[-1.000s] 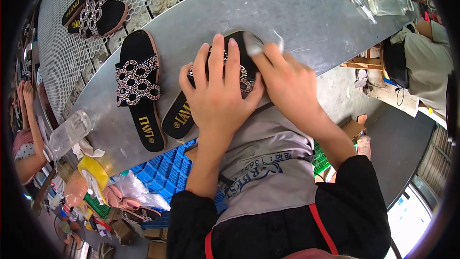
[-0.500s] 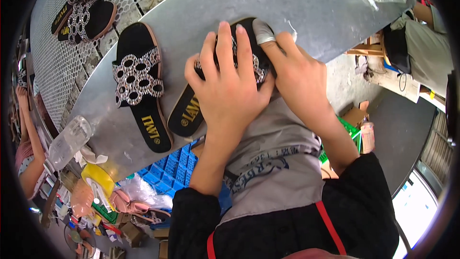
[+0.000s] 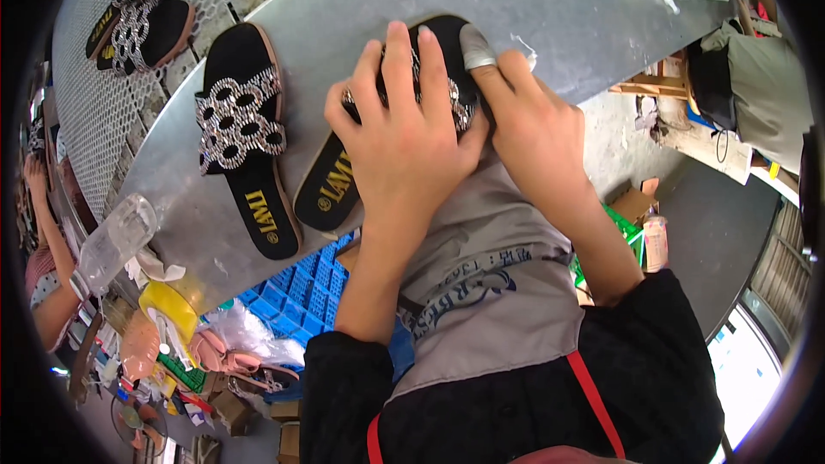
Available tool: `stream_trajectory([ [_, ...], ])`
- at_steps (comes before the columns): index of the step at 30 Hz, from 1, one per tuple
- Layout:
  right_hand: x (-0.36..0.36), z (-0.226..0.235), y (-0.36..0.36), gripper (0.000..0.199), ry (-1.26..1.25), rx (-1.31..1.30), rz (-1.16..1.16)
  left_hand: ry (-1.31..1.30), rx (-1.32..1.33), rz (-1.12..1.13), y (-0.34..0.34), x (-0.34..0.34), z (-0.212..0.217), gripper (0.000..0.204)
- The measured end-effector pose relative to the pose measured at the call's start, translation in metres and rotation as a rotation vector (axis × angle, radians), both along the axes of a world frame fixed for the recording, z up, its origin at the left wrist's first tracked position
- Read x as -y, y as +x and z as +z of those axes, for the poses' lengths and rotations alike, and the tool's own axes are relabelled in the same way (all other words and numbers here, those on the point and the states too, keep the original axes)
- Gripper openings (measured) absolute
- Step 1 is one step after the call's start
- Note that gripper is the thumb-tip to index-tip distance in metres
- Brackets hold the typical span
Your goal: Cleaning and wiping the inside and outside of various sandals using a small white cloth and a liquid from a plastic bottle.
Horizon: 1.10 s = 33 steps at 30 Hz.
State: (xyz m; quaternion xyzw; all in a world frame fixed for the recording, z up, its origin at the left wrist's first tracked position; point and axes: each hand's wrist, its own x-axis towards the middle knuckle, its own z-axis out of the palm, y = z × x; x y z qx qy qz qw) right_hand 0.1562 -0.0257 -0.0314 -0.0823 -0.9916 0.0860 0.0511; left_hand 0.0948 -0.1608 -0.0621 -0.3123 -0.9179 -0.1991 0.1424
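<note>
A black slide sandal (image 3: pixel 324 204) with a rhinestone ring strap lies on the grey metal tabletop (image 3: pixel 361 13), its toe pointing away. My left hand (image 3: pixel 397 150) grips it from above, fingers spread over the strap and thumb along the right side. Most of the strap is hidden beneath. At the toe's right edge my right hand (image 3: pixel 537 133) is closed on the sandal. One of its digits wears a grey covering with a pale band, pressed along the rim. To the left rests a matching slide sandal (image 3: pixel 242 120), touched by neither hand.
Another pair of rhinestone sandals (image 3: pixel 142 30) sits on a perforated surface at upper left. Clear plastic bottles (image 3: pixel 120 236) lie at the table's left end and far right. Blue crates (image 3: pixel 296 292) stand below the front edge. Other people work at both sides.
The table and both sandals appear slightly higher and further left in view. Both hands keep their hold on the same sandal, with little change in grip.
</note>
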Motion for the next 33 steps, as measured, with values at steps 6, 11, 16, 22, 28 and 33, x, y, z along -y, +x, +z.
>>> stream_trajectory([
  [6, -0.004, 0.002, -0.002, 0.038, 0.019, -0.020, -0.001, 0.027, -0.057, -0.009, -0.003, -0.002, -0.004, 0.072],
  [11, 0.004, -0.001, 0.027, 0.023, 0.052, 0.049, -0.028, -0.023, -0.023, -0.028, 0.004, 0.004, -0.005, 0.072],
  [16, -0.018, -0.005, 0.005, 0.034, -0.003, -0.030, 0.005, 0.016, -0.111, 0.033, -0.007, 0.004, -0.010, 0.071],
  [22, -0.017, 0.004, 0.029, 0.046, -0.232, -0.044, -0.043, -0.001, -0.112, 0.049, -0.005, 0.006, -0.002, 0.068],
  [28, -0.007, -0.002, 0.032, 0.041, -0.257, -0.137, -0.014, -0.009, -0.087, 0.044, -0.002, 0.002, -0.002, 0.069],
  [33, -0.009, -0.004, 0.007, 0.033, -0.010, -0.118, 0.214, 0.046, -0.038, 0.063, 0.001, 0.003, 0.002, 0.084],
])
